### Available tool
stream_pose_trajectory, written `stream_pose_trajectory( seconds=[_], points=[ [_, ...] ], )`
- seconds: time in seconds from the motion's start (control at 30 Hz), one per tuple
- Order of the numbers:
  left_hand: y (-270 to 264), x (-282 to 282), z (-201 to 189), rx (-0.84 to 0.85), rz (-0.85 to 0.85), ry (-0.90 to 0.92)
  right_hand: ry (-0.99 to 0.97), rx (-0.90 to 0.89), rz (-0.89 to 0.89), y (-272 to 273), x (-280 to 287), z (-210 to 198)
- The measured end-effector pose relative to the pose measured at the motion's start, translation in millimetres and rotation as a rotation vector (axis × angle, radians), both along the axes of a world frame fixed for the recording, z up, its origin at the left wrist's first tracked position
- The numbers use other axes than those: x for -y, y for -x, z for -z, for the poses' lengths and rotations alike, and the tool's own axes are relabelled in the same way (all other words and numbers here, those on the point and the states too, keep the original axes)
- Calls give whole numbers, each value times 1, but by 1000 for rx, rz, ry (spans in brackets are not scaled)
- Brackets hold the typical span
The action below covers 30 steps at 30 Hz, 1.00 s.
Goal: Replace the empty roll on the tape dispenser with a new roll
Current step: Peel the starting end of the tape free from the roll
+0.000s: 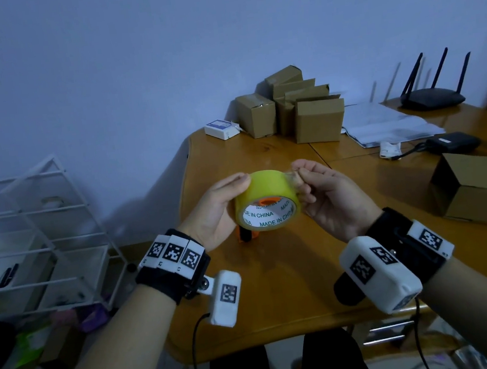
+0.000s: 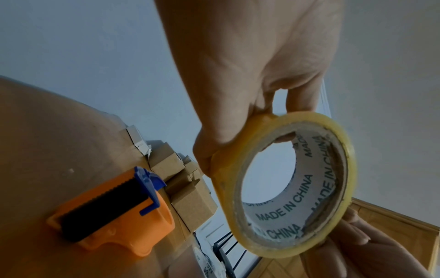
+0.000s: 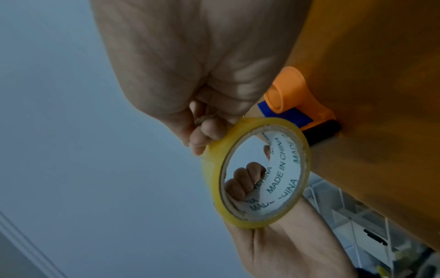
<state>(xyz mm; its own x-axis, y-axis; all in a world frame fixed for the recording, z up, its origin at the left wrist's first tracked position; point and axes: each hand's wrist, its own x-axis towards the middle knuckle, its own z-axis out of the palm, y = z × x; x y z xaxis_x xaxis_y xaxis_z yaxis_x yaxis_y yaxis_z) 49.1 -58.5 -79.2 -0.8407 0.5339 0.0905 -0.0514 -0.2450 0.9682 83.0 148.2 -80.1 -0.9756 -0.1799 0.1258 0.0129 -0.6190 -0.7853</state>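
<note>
A yellow tape roll (image 1: 266,183) with a white "MADE IN CHINA" core is held above the wooden table (image 1: 277,286). My left hand (image 1: 234,191) grips its left side, thumb on top. My right hand (image 1: 299,174) pinches the peeled clear tape end (image 1: 291,177) at the roll's upper right. The orange dispenser (image 1: 246,235), mostly hidden by the roll, lies on the table just below it. The left wrist view shows the roll (image 2: 228,169), my left hand (image 2: 250,112) and the dispenser (image 2: 114,212) with its blue flap. The right wrist view shows my right hand (image 3: 204,131), the roll (image 3: 210,169) and the dispenser (image 3: 290,90).
Several cardboard boxes (image 1: 297,109) stand at the table's back, with a white device (image 1: 221,128) beside them. Papers (image 1: 389,127), a black router (image 1: 431,98) and a black adapter (image 1: 451,143) lie at the right. An open box (image 1: 477,186) sits near right. A white rack (image 1: 37,236) stands left of the table.
</note>
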Motion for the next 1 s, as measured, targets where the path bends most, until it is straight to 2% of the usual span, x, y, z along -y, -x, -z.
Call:
stream_pose_trajectory(
  seconds=[0.4, 0.47, 0.57, 0.63, 0.87, 1.0],
  points=[
    [0, -4, 7, 60, 7, -105, 428, 50, -145, 10, -4, 7],
    [2, -3, 9, 42, 9, -45, 348, 59, -88, 13, -7, 6],
    [6, -1, 4, -83, -77, 179, 90, 16, -1, 14, -12, 2],
    [7, -3, -1, -116, -109, 246, -47, -18, 24, 13, -11, 0],
    [1, -23, -8, -108, 44, 413, -125, -48, 75, 4, 7, 0],
    [4, -16, -4, -90, 50, 354, -199, -63, 111, 5, 3, -3]
  ],
)
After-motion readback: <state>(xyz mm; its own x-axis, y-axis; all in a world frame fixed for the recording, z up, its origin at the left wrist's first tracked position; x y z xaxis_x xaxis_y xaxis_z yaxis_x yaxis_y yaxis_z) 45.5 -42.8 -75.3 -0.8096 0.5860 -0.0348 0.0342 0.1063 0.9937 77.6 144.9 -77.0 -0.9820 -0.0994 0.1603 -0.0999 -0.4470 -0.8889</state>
